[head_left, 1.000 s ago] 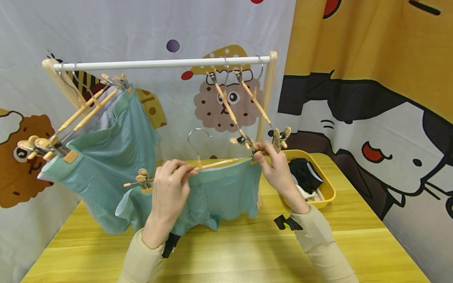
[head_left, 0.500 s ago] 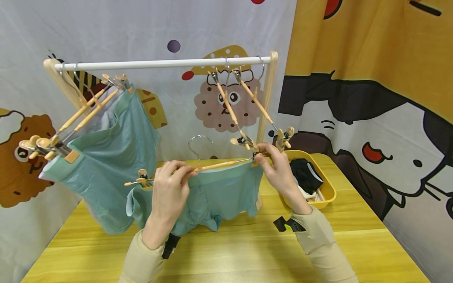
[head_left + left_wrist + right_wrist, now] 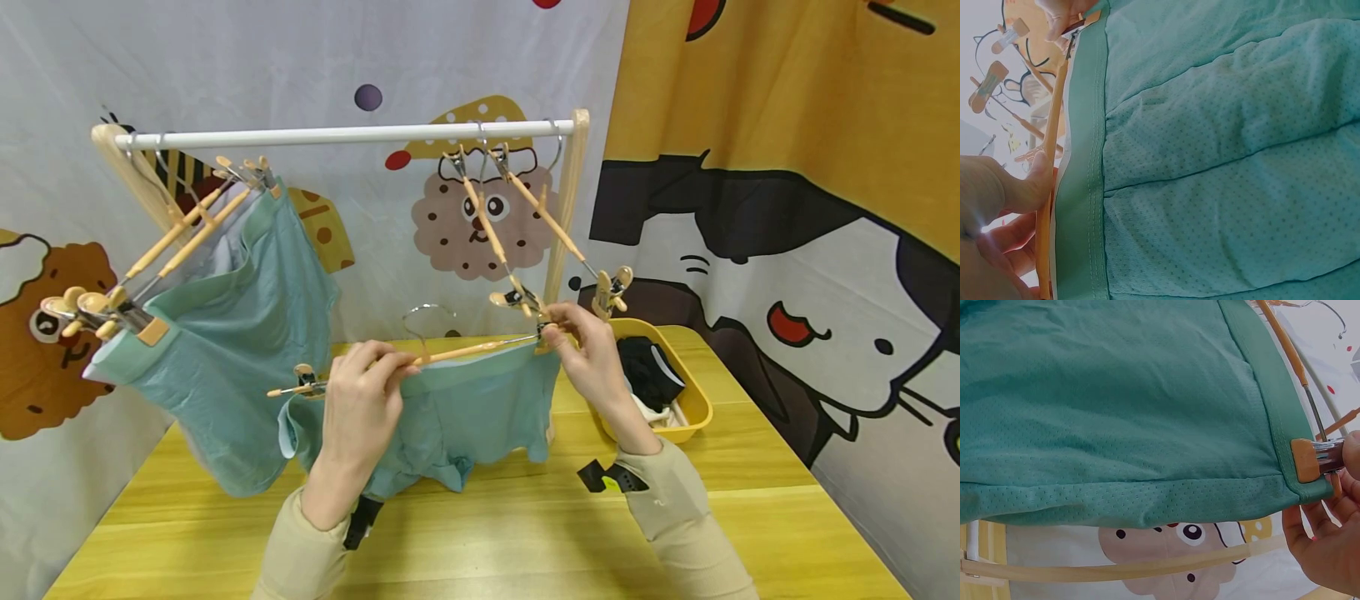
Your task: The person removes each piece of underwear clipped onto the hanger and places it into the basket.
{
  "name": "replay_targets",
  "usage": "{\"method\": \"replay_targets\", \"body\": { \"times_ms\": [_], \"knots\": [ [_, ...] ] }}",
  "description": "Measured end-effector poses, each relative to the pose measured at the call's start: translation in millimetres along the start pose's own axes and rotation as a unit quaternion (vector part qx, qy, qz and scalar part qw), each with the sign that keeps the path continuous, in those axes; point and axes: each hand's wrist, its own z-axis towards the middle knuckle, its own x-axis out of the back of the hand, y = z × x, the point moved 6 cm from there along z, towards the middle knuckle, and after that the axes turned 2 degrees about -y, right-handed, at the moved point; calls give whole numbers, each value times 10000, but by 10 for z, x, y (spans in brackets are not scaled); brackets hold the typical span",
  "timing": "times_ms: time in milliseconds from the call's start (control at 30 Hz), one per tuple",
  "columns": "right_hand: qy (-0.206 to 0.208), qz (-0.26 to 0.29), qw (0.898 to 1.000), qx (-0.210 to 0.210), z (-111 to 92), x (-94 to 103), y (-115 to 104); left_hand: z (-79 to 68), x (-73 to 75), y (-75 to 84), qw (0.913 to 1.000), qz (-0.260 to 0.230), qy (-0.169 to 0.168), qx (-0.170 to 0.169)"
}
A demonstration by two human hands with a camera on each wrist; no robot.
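Left hand (image 3: 363, 392) pinches the wooden bar of a clip hanger (image 3: 465, 351); right hand (image 3: 588, 360) grips its end clip (image 3: 1305, 460). Teal boxer briefs (image 3: 465, 408) hang below, clipped at the waistband. Risk: squeezing the clip's handles could free that corner; the neighbouring hanger (image 3: 486, 223) (very near the fingers) might snag.

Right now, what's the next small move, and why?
Probably ease the right hand's squeeze on the clip, while the left hand holds the hanger bar. The clip's front pad lies over the waistband near its end, so letting it close should secure that side.
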Motion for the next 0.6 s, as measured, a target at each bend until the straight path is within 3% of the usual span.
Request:
{"method": "replay_targets", "body": {
  "times_ms": [600],
  "knots": [
    [186, -62, 9997, -146, 0, 41, 2, -4, -26, 20, 9999, 4, -102, -3]
  ]
}}
